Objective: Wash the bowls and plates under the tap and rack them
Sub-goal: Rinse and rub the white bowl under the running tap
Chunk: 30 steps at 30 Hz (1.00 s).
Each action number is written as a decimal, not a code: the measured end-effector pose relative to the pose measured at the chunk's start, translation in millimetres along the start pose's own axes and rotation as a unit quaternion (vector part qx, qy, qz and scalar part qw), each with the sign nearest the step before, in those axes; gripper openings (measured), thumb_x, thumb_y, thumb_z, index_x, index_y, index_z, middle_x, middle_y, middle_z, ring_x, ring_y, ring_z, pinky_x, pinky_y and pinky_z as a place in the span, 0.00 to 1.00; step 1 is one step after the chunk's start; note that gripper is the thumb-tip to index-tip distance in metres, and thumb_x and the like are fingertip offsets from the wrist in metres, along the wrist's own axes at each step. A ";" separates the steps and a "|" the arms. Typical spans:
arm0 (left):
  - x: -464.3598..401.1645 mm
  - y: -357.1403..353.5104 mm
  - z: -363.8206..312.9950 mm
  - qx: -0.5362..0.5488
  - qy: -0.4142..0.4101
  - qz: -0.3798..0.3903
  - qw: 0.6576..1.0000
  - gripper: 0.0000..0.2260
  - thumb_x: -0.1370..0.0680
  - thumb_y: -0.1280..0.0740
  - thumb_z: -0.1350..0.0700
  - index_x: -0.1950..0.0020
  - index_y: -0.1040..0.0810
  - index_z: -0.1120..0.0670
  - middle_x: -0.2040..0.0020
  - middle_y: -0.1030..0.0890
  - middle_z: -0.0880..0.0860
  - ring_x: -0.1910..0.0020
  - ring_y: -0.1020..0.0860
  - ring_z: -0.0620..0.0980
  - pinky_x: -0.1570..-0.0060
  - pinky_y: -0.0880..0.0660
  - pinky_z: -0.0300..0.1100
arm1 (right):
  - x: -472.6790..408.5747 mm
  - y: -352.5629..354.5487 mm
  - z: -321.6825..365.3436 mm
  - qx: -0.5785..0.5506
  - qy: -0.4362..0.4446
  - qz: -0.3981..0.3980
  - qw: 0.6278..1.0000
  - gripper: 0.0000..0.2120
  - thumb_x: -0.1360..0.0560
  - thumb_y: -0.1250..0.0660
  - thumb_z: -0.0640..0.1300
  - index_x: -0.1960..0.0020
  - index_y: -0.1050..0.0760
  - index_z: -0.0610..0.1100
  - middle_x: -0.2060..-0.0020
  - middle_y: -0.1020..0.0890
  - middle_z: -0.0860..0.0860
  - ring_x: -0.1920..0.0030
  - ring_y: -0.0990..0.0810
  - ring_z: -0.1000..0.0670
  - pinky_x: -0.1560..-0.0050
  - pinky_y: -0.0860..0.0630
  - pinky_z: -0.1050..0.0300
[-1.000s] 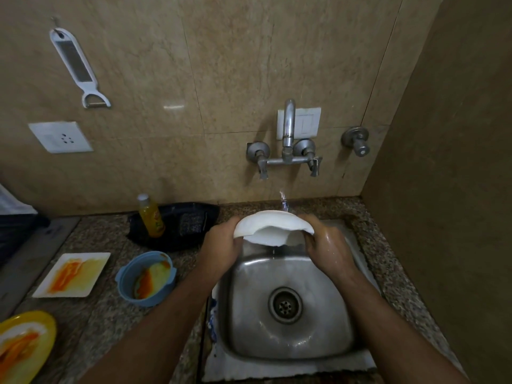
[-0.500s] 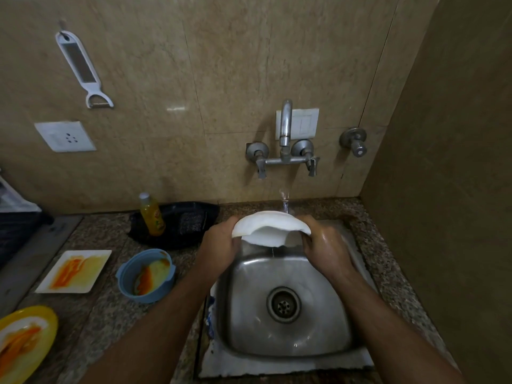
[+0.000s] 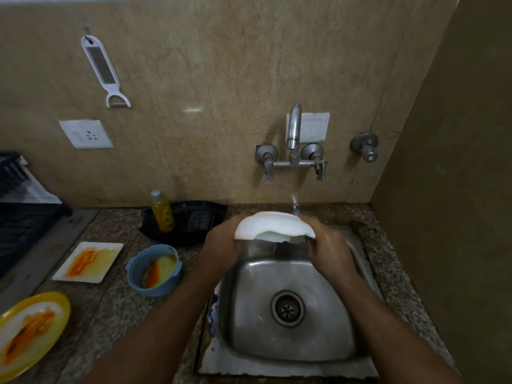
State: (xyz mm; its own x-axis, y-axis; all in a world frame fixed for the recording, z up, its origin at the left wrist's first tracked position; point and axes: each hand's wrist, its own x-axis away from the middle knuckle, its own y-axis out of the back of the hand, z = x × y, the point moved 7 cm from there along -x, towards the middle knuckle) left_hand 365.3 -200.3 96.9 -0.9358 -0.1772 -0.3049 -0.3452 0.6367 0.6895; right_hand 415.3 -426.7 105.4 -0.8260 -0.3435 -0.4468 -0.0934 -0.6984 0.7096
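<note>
Speckled surface [image 3: 116,309], steel sink [image 3: 291,342] | white plate [image 3: 273,224] under tap [image 3: 293,134] water | left hand [image 3: 221,245] and right hand [image 3: 328,249] grip its two ends | sink bowl open below

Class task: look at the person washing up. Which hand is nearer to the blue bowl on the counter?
Left. The left hand grips the white dish just right of the blue bowl; the right hand grips the dish's far side, over the sink.

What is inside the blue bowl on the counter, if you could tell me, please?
The blue bowl holds orange and yellowish food smears across its bottom and inner wall. Its near wall hides the part of the inside closest to the camera.
</note>
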 end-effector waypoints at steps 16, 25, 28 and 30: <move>46.6 109.2 57.2 -0.130 -0.014 -0.138 0.982 0.25 0.32 0.25 0.59 0.36 0.23 0.62 0.39 0.20 0.61 0.39 0.27 0.48 0.35 0.38 0.33 | 3.2 -130.4 58.9 -0.664 -0.425 0.265 0.555 0.21 0.20 0.39 0.42 0.32 0.30 0.30 0.43 0.19 0.36 0.49 0.18 0.40 0.59 0.17 0.50; 82.5 242.5 149.4 -0.324 0.058 -0.037 0.943 0.23 0.24 0.36 0.47 0.29 0.30 0.49 0.32 0.24 0.54 0.36 0.24 0.56 0.41 0.23 0.52 | -14.6 -234.3 196.8 -0.720 -0.405 0.313 0.469 0.18 0.22 0.37 0.40 0.33 0.26 0.37 0.37 0.20 0.40 0.38 0.21 0.41 0.39 0.25 0.40; 98.2 306.1 199.2 -0.409 0.085 0.000 0.909 0.24 0.22 0.36 0.46 0.27 0.33 0.46 0.30 0.27 0.54 0.31 0.28 0.55 0.41 0.24 0.51 | -28.3 -282.9 241.3 -0.716 -0.399 0.306 0.484 0.18 0.22 0.37 0.38 0.33 0.26 0.37 0.39 0.19 0.40 0.37 0.21 0.40 0.42 0.24 0.38; 106.5 357.0 229.2 -0.452 0.117 -0.010 0.884 0.25 0.23 0.41 0.44 0.27 0.32 0.49 0.29 0.28 0.58 0.30 0.29 0.58 0.36 0.27 0.53 | -37.0 -318.2 270.4 -0.708 -0.393 0.304 0.502 0.17 0.21 0.38 0.37 0.33 0.26 0.37 0.38 0.19 0.41 0.36 0.22 0.40 0.42 0.24 0.38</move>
State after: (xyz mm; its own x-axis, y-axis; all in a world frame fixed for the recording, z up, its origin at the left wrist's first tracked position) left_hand 158.9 180.2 159.9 -0.8816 -0.3994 -0.2515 -0.1791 -0.2099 0.9612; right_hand 325.2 -22.1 43.5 -0.4792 -0.7977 0.3660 0.3376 -0.5524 -0.7621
